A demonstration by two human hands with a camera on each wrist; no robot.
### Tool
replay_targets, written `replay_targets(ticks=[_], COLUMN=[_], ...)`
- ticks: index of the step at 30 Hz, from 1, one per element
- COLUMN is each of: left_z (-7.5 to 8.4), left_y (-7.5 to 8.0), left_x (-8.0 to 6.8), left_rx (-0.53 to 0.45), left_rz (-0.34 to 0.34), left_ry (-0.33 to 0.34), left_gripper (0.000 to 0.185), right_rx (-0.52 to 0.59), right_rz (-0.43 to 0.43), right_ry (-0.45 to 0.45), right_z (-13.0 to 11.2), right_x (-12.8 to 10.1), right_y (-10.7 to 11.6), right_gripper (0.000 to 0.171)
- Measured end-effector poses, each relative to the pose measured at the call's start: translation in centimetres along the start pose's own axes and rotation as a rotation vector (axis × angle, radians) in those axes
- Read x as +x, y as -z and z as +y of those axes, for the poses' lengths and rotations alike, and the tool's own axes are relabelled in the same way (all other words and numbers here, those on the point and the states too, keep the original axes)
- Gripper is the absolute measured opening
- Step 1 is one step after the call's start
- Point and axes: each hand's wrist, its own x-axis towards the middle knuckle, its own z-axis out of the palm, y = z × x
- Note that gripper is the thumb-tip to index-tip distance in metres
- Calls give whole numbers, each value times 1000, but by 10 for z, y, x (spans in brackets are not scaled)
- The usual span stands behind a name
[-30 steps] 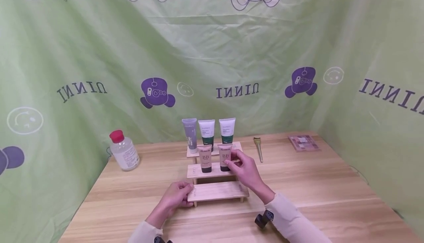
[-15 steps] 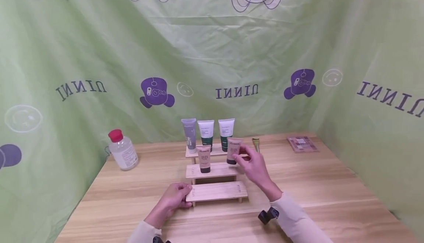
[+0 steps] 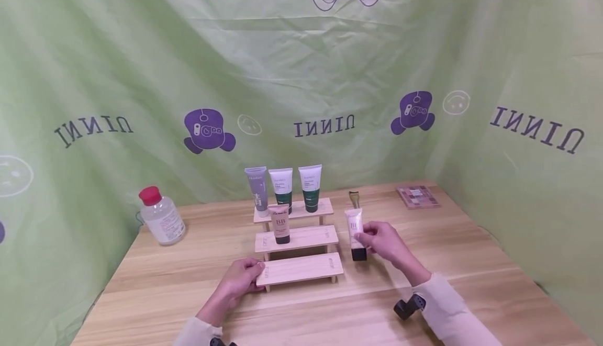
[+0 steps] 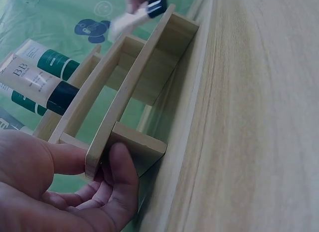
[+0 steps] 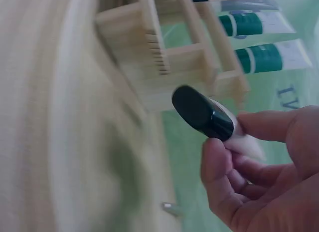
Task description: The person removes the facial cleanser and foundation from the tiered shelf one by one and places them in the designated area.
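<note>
Our right hand (image 3: pixel 382 240) pinches a beige BB cream tube with a black cap (image 3: pixel 355 234), cap downward, just above the light wooden table (image 3: pixel 471 262), to the right of the three-step wooden display stand (image 3: pixel 301 268). Our left hand (image 3: pixel 237 282) grips the left end of the lowest step, thumb and fingers curled around it. The pinch sits on the soft body, so the tube could slip or tip. If our left hand pushes the stand, the second BB tube (image 3: pixel 281 224) might fall.

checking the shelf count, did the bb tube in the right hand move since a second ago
Yes. The tube left the middle step of the wooden rack and is now right of it, low over the table, held by the right hand.
</note>
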Motion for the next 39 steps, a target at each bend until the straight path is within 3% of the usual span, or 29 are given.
replay_targets(ticks=[3,10,21,39], left_z=[-1,-2,-5,-1], left_y=[-1,-3,-1,-2], left_x=[-1,-2,0,1], left_rx=[0,-9,-3,15], left_rz=[-4,-1,-1,3], left_ry=[1,3,-11,-11], left_gripper=[33,31,31,31], right_rx=[-36,-109,-153,-245], right_rz=[-29,-10,-5,-38], right_ry=[-50,-104,-99,-59], right_z=[8,17,22,22], right_x=[-1,-2,-2,2], right_y=[-10,-25,-33,-25], right_gripper=[31,22,20,17])
